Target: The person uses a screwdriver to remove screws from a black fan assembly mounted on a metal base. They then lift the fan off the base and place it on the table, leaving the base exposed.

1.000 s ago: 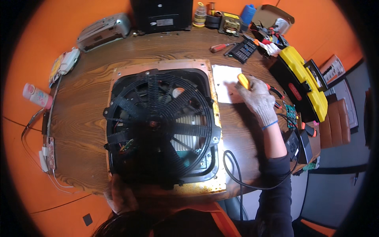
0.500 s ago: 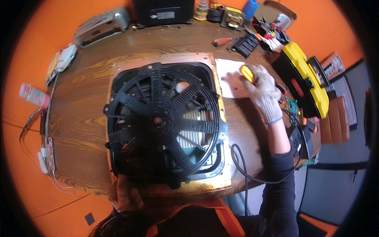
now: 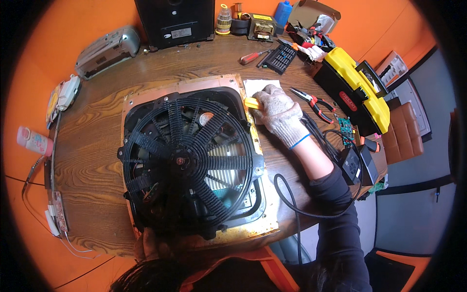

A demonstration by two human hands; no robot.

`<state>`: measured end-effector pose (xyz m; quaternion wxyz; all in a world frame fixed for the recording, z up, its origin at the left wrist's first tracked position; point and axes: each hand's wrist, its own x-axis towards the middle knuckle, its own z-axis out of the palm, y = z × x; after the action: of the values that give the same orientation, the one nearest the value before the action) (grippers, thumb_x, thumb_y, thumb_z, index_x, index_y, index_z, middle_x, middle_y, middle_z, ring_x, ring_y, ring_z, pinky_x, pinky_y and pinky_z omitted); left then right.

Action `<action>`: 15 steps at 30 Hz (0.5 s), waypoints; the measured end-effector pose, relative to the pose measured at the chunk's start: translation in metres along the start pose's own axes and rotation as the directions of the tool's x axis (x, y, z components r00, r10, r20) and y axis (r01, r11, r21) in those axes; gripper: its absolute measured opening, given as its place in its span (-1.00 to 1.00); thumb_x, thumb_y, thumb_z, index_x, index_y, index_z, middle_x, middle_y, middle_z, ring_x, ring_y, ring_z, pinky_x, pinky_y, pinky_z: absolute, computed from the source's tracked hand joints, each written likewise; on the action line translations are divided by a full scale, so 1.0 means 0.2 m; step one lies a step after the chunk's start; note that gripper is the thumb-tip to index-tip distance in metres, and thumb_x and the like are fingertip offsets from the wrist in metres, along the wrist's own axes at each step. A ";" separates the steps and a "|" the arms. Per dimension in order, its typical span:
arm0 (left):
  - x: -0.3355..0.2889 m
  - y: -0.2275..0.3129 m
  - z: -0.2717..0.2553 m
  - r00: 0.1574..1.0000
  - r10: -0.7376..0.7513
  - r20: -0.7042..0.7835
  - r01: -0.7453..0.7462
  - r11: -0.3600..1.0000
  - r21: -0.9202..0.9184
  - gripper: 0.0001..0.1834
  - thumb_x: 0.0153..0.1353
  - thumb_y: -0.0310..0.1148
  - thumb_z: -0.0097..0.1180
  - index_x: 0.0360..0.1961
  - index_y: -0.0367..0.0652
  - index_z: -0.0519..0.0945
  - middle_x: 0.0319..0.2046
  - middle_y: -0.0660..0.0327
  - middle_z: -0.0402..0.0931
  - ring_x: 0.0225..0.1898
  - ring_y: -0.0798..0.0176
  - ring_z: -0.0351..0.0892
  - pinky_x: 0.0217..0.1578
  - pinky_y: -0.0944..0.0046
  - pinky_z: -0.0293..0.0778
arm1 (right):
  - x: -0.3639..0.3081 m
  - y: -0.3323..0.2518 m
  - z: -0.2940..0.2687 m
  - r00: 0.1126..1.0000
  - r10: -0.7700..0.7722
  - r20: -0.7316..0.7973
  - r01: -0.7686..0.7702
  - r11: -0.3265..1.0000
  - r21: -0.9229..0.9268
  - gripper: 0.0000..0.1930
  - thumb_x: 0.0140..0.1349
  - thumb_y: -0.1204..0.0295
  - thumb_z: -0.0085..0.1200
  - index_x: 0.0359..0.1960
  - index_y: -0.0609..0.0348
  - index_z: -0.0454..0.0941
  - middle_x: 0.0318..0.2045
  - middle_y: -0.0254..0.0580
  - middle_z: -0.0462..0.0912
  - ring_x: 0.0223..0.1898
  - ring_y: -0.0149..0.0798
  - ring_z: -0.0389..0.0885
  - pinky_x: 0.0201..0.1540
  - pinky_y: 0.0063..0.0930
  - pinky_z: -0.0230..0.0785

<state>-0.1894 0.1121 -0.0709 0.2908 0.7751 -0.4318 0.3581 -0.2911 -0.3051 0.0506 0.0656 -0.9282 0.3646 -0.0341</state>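
Observation:
A large black fan (image 3: 209,163) with a ringed guard lies over an opening in a rusty, pale metal housing (image 3: 270,221). My right hand (image 3: 279,113), in a knitted white work glove, is closed around a yellow-handled tool (image 3: 252,103) at the housing's upper right edge. The tool's working end cannot be made out. Beneath that hand lies a white sheet (image 3: 262,83). My left hand (image 3: 145,246) is in deep shadow at the housing's near left corner, its fingers hidden. Through the fan guard show silvery fins and dark inner parts.
Red-handled pliers (image 3: 318,108), a black cable (image 3: 292,194) and a green circuit board (image 3: 346,127) lie to the right. A yellow-and-black toolbox (image 3: 357,90) stands beyond them. Further back are a red screwdriver (image 3: 251,58), a bit case (image 3: 279,59), a transformer (image 3: 262,28) and a black box (image 3: 176,19).
My right hand has moved left and slightly down with the yellow-handled tool, from above the white sheet to the housing's edge. The view has shifted, showing more of the table's far side.

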 end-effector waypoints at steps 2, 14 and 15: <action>0.00 0.00 -0.01 1.000 -0.008 0.008 0.008 1.000 -0.002 -0.54 0.17 -0.53 0.05 0.14 -0.35 0.42 -0.30 -0.02 0.52 -0.37 0.07 0.52 -0.32 0.16 0.48 | 0.00 0.00 0.01 0.999 0.013 -0.035 -0.011 0.999 0.033 -0.67 0.15 0.16 0.15 -0.08 -0.04 0.59 -0.07 -0.16 0.50 0.05 -0.09 0.49 0.01 -0.15 0.43; 0.00 0.07 -0.13 0.998 -0.057 -0.040 0.058 0.998 0.018 -0.51 0.17 -0.55 0.12 0.15 -0.35 0.41 -0.29 -0.02 0.54 -0.36 0.04 0.54 -0.33 0.16 0.48 | -0.20 0.06 -0.04 0.745 0.000 -0.667 0.274 0.912 0.306 -0.71 -0.01 0.38 0.27 -0.20 0.15 0.62 -0.26 -0.08 0.57 -0.22 -0.07 0.59 -0.13 -0.32 0.45; 0.03 0.10 -0.15 0.996 -0.053 -0.072 0.055 0.998 0.027 -0.51 0.17 -0.55 0.13 0.15 -0.35 0.40 -0.29 -0.01 0.55 -0.35 0.04 0.54 -0.33 0.16 0.48 | -0.26 0.04 -0.08 0.756 0.090 -0.648 0.268 0.861 0.432 -0.70 -0.04 0.40 0.26 -0.21 0.12 0.62 -0.24 -0.08 0.57 -0.19 -0.07 0.58 -0.10 -0.29 0.44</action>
<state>-0.2142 0.1241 -0.0459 0.3044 0.7774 -0.3947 0.3836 -0.3356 -0.2766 0.0637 0.1713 -0.8253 0.2964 -0.4491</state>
